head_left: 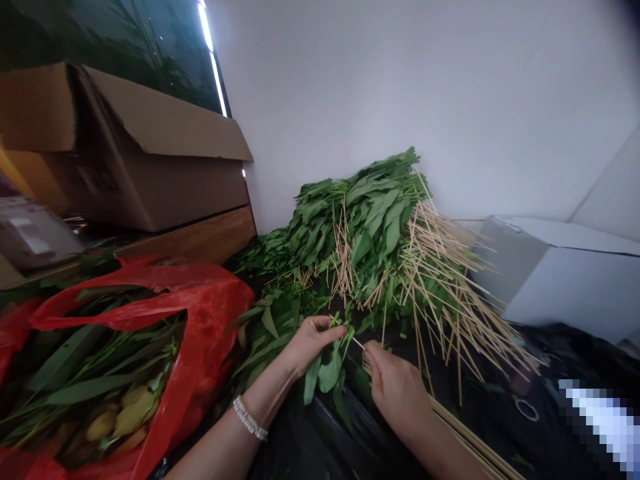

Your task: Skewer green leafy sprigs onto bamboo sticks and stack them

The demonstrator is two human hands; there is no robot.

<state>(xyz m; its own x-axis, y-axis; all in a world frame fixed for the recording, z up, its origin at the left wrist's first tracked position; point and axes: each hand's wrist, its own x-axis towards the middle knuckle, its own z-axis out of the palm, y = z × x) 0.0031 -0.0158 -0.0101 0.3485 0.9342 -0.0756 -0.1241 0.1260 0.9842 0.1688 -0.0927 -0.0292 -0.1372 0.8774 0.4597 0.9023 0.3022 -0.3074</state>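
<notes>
My left hand [311, 341] pinches a small bunch of green leaves [327, 370] that hangs below its fingertips. My right hand [397, 393] is closed round a bundle of thin bamboo skewers [470, 440], and one skewer tip [357, 344] points at the leaves. Just beyond both hands rises a large heap of leafy greens threaded on skewers [373, 233], its bare stick ends fanning out to the right. A beaded bracelet [250, 419] circles my left wrist.
A red plastic bag [200, 320] at the left holds long leaves and yellowish pieces. Behind it stand an open cardboard box [150, 160] and a wooden board [200, 237]. A white box [565, 273] sits at the right. Black plastic sheeting [500, 413] covers the surface.
</notes>
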